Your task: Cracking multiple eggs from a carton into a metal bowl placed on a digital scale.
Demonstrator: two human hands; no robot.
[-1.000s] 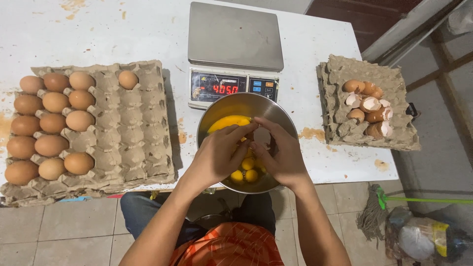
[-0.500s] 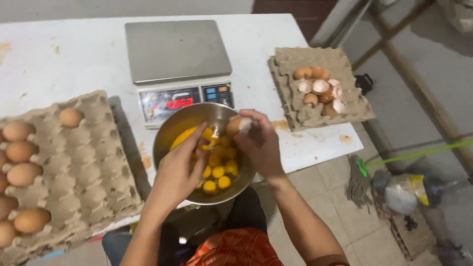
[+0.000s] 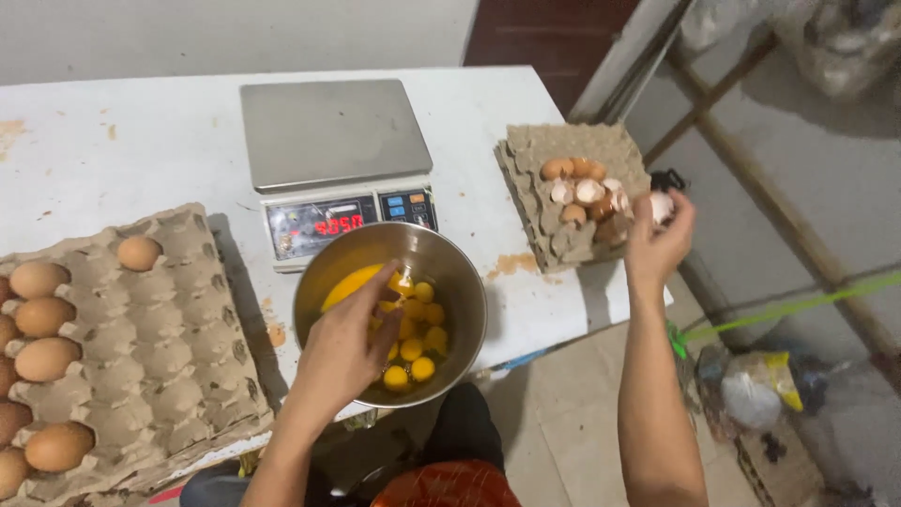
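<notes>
A steel bowl (image 3: pixel 460 282) at the table's front edge holds several yellow yolks (image 3: pixel 413 338) in egg liquid. My left hand (image 3: pixel 347 352) hangs over the bowl's left side, fingers curled; whether it holds anything I cannot tell. My right hand (image 3: pixel 657 235) is out to the right, closed on an empty eggshell (image 3: pixel 661 206), right beside the small cardboard tray (image 3: pixel 563 150) with its pile of broken shells (image 3: pixel 587 192).
A digital scale (image 3: pixel 328 131) with a red readout stands behind the bowl. A large egg tray (image 3: pixel 169 329) on the left carries several brown eggs (image 3: pixel 42 314). The white table (image 3: pixel 122 141) ends at the right; bags lie on the floor (image 3: pixel 760 394).
Both hands were together over the bowl cracking an egg. Now my right hand has swung right to the shell tray with the empty shell, and my left hand stays over the bowl.
</notes>
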